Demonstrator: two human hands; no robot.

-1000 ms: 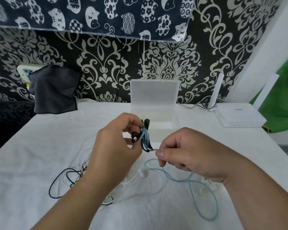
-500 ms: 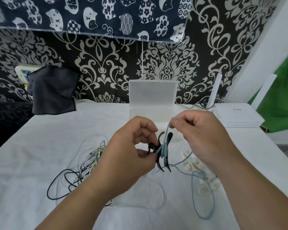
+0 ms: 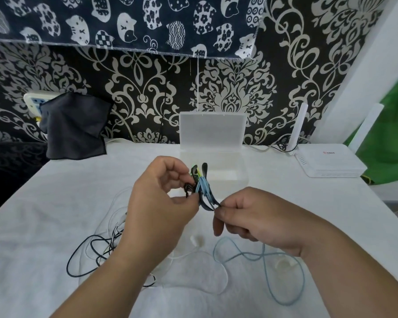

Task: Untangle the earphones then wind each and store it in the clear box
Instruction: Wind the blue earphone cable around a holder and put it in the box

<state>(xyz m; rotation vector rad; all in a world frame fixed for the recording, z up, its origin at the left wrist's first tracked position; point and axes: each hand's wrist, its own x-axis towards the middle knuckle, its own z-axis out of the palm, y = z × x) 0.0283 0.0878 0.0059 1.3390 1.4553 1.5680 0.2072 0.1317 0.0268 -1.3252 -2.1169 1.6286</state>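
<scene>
From the head view, the clear box (image 3: 241, 180) stands open at the far side of the counter (image 3: 55, 203), its lid (image 3: 213, 130) upright against the patterned wall. Just in front of the box, lifted off the counter, the left hand (image 3: 161, 203) pinches a small bundle (image 3: 201, 188) between thumb and curled fingers. The bundle is black earpieces with blue cord wrapped round them. The right hand (image 3: 257, 223), just to the right of the bundle, pinches the blue cord where it leaves the wraps. The loose blue cord (image 3: 264, 255) trails in wide loops on the counter nearer the person than the box. To the left of those loops, also well in front of the box, lies a tangle of black and white cords (image 3: 101, 246), and a white earbud (image 3: 197, 241) lies between the two. A white router (image 3: 329, 162) sits to the right of the box and a dark cloth (image 3: 75, 127) hangs to its left. As I judge it, the task is early. The blue set looks freed and partly wound, with a good length left to wrap. No wound set shows in the box, though the hands hide part of it. The other sets remain to be separated, wound and stored.
</scene>
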